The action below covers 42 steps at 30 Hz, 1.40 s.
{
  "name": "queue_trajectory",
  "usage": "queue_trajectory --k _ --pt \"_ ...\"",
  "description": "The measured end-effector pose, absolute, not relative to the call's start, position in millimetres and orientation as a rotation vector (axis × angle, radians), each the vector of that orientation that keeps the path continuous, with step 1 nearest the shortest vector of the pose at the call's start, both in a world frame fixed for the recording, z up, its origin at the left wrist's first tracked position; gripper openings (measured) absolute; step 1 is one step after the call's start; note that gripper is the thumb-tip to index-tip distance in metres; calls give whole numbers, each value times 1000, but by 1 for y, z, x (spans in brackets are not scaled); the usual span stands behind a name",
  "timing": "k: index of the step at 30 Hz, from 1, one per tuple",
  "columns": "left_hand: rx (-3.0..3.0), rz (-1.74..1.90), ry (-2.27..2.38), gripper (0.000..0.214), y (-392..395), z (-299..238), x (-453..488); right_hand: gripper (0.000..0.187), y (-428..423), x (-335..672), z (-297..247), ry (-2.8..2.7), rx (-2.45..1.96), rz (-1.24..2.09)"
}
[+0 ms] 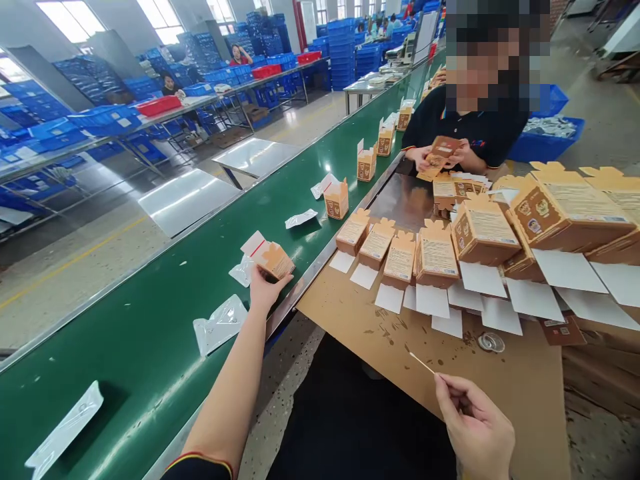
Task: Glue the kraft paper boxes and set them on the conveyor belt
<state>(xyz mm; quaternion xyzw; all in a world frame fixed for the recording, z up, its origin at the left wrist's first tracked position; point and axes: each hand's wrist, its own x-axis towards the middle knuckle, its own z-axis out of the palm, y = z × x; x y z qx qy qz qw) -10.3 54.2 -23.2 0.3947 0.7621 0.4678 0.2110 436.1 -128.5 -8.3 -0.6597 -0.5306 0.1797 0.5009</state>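
Note:
My left hand [266,288] reaches over the green conveyor belt [165,333] with its fingers around a small brown and tan carton [274,260], whose white flap stands up. Silvery foil pouches lie close by, one pouch [220,323] beside my wrist and another partly behind the carton. Between thumb and forefinger, my right hand [473,420] pinches a cotton swab [423,362] over a brown cardboard sheet [370,333]. A small clear dish [491,343] sits on that sheet, beyond the swab.
Brown cartons [437,253] with white flaps lie grouped on the table. Across it, a co-worker in a dark shirt [465,127] handles a brown carton [443,155]. Further cartons [366,163] and pouches stand or lie along the belt. Blue crates [343,50] are stacked behind.

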Motion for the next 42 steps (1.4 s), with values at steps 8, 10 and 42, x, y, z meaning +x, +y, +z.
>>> queue_trajectory --k 8,10,42 --pt "1384 1851 2205 84 14 -14 46 55 -155 478 -4 -1122 -1673 314" --pt "1532 1816 2139 76 30 -3 63 54 -160 482 -3 -1120 -1668 280" --pt "909 969 1254 95 2 -5 148 54 -79 560 -6 -1381 -1869 50"
